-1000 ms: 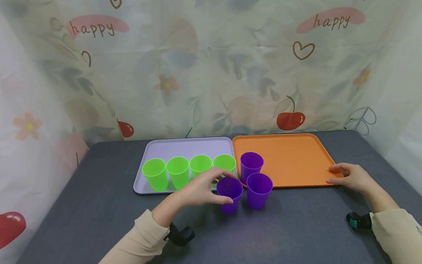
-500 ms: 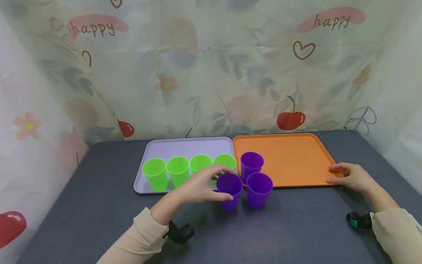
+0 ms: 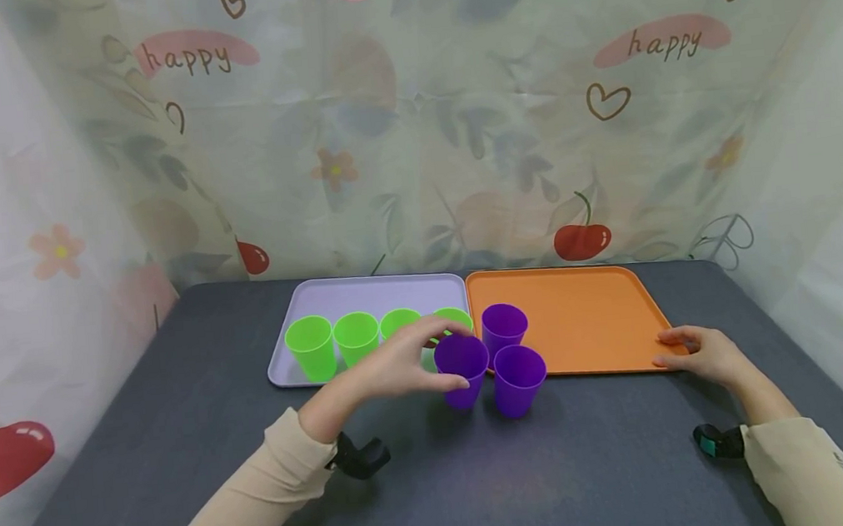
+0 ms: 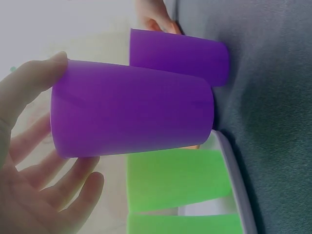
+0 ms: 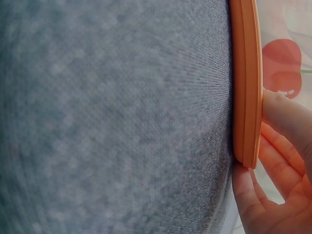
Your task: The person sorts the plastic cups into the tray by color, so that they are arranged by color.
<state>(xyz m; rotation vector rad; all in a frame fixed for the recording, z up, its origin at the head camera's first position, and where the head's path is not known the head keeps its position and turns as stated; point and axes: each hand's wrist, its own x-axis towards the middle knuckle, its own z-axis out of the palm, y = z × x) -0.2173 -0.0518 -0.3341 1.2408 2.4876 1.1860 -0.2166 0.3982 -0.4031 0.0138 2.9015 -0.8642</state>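
Note:
My left hand (image 3: 400,361) holds a purple cup (image 3: 463,370) near its rim, thumb on the near side and fingers on the far side. The cup is upright, a little above the table, in front of the rightmost green cup. In the left wrist view the held purple cup (image 4: 131,109) fills the middle. A second purple cup (image 3: 519,380) stands on the table just to its right. Behind that, a third purple cup (image 3: 504,325) is at the orange tray's left end. My right hand (image 3: 715,354) grips the front right corner of the orange tray (image 3: 584,315), thumb and fingers around the rim.
Several green cups (image 3: 312,348) stand in a row on the lilac tray (image 3: 386,289), left of the orange tray and side by side with it. Both trays lie on a dark grey table (image 3: 531,479). A printed curtain (image 3: 417,130) rises behind the table.
My left hand has raised the purple cup off the table and moved it slightly away from me. The right hand stays at the orange tray's corner, and the other cups have not moved.

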